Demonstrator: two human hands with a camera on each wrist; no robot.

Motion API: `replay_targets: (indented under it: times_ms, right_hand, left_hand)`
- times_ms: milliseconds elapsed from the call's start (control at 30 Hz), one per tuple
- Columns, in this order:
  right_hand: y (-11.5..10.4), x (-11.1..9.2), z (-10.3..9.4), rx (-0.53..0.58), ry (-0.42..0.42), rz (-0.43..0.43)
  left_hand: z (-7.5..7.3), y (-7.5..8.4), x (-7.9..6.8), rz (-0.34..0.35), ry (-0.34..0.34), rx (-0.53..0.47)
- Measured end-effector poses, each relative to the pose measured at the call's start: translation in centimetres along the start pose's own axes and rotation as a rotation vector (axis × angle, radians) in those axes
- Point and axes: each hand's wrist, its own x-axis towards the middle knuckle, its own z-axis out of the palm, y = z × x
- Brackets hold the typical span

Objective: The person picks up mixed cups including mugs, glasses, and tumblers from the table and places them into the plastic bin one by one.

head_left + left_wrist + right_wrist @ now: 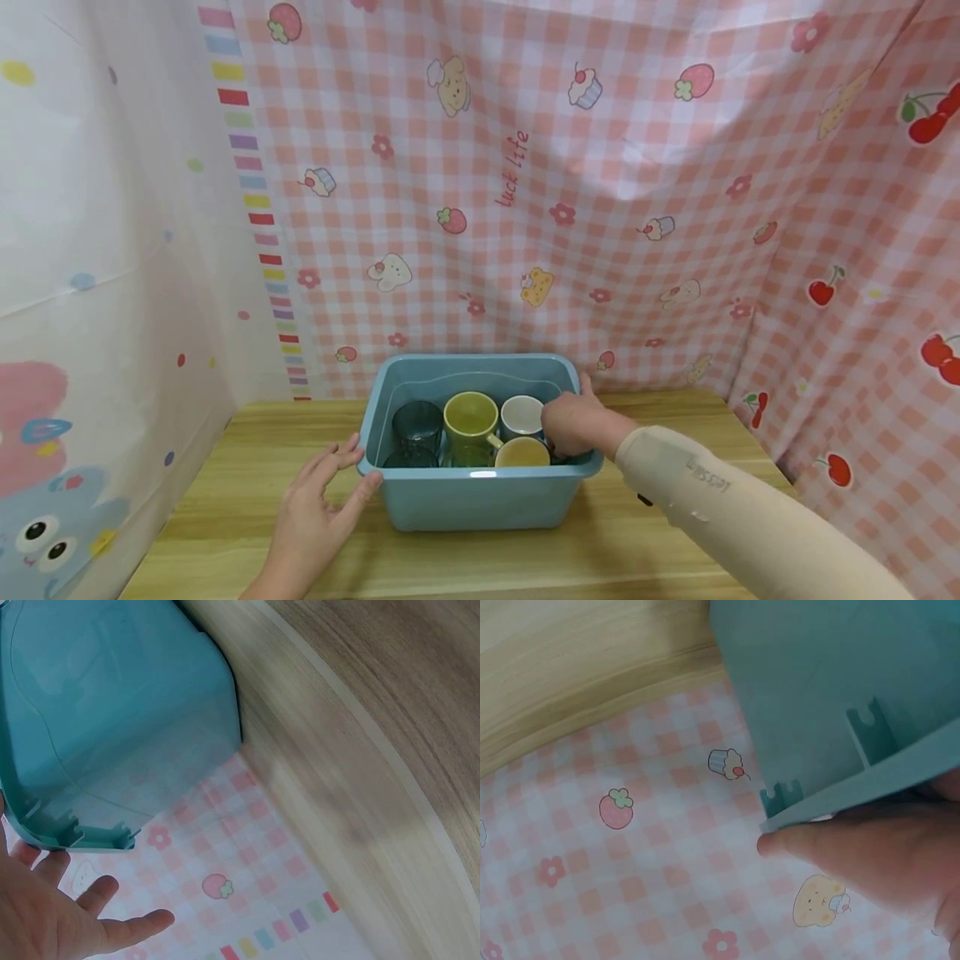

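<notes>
A blue plastic tub [480, 500] on the wooden table holds several cups. Dark glass cups [417, 421] are at its left, a yellow-green mug [471, 414] in the middle. Right of that are a white-lined cup [522, 414] and, nearer, a yellow-lined cup [522, 454]. My left hand [318, 508] is at the tub's left front corner, fingers spread, fingertips against the rim. Over the right wall reaches my right hand [577, 421], beside the white-lined cup. One digit [787, 841] stays outside, under the rim; its other fingers are hidden inside, and I cannot tell what they hold.
The wooden table [300, 433] extends around the tub. Behind hangs a pink checked cloth [480, 317] with printed figures, a white patterned cloth [150, 250] is on the left, and checked cloth with cherries [862, 333] is on the right. Beneath my right forearm shows a small dark object [645, 500].
</notes>
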Motion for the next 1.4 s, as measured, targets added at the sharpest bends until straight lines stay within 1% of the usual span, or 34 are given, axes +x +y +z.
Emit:
replay_targets:
  times_ms: [200, 433, 667, 867, 1000, 1233, 1400]
  right_hand:
    - [-0.3, 0.2, 0.2, -0.041, -0.002, 0.021]
    - [-0.5, 0.5, 0.2, -0.071, -0.008, 0.019]
    - [-0.1, 1.0, 0.2, -0.049, -0.023, 0.01]
    - [0.0, 1.2, 0.4, -0.027, 0.006, -0.013]
    - [0.1, 1.3, 0.6, -0.044, 0.023, -0.023]
    - [0.0, 1.5, 1.0, -0.088, 0.038, -0.011]
    - [0.0, 1.7, 1.1, -0.089, 0.034, 0.004]
  left_hand:
    - [0.0, -0.1, -0.1, 0.001, 0.005, -0.003]
    - [0.1, -0.2, -0.1, 0.011, 0.013, -0.008]
    - [0.2, -0.3, -0.2, 0.007, 0.014, -0.013]
    - [0.1, -0.1, -0.1, 0.021, 0.025, -0.008]
    - [0.1, 0.0, -0.1, 0.036, 0.03, -0.007]
    - [0.0, -0.1, -0.2, 0.006, 0.012, -0.003]
    - [0.0, -0.2, -0.2, 0.001, 0.006, -0.003]
